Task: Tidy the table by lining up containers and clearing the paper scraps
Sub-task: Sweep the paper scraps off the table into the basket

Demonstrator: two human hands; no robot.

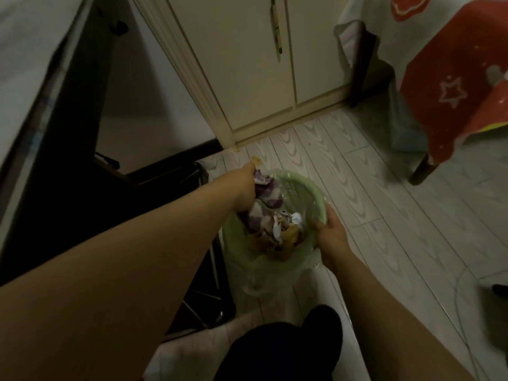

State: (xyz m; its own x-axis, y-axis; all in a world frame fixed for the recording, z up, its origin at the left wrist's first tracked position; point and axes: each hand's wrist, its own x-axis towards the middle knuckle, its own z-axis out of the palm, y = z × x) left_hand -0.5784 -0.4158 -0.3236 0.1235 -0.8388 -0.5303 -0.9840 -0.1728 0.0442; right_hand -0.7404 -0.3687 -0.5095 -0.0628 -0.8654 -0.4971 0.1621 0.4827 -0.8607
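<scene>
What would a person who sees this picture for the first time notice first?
Most striking is the green bin on the pale floor at the centre, lined with a thin bag and holding paper scraps. The left hand reaches over its far-left rim with a purple-and-white cloth in its grip, while the right hand holds the near-right rim. A red-and-white tablecloth hangs at upper right.

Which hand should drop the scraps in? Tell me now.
Left. The left hand already holds the purple-and-white scraps over the green bin; the right hand grips the bin's rim.
</scene>
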